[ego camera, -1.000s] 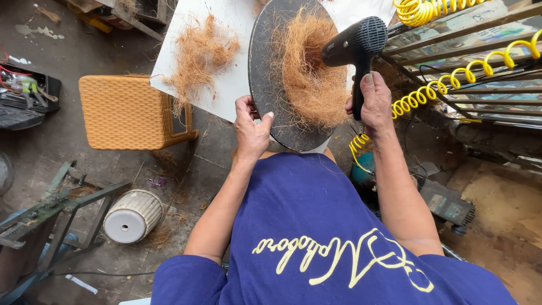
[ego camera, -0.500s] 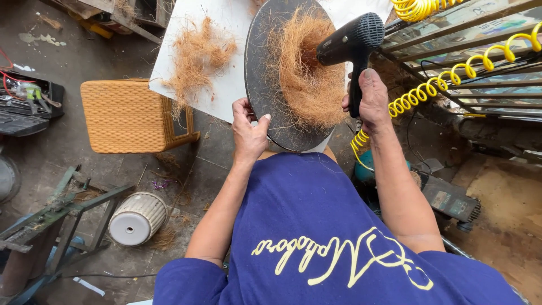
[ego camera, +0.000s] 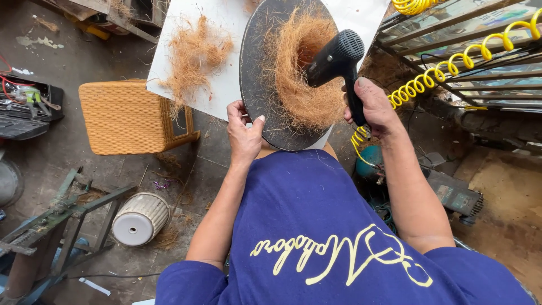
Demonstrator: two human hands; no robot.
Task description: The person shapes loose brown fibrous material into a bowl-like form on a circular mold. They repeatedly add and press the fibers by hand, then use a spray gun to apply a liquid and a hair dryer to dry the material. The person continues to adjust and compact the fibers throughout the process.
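My left hand (ego camera: 244, 134) grips the near left edge of a dark round disc (ego camera: 254, 79) that lies on a white board (ego camera: 226, 73). A nest-shaped mound of brown coconut fibre (ego camera: 302, 79) sits on the disc. My right hand (ego camera: 374, 106) holds a black hair dryer (ego camera: 337, 62) by its handle, its nozzle pointed down and left at the fibre mound. A loose tuft of the same fibre (ego camera: 195, 56) lies on the white board, left of the disc.
A woven orange stool (ego camera: 127, 116) stands left of the board. A white ribbed pot (ego camera: 140, 219) lies on its side on the floor. A yellow coiled hose (ego camera: 468, 53) hangs along metal bars at right. A metal frame (ego camera: 53, 217) is at lower left.
The view has shifted slightly. Both hands keep their hold, with the dryer still aimed at the fibre mound.
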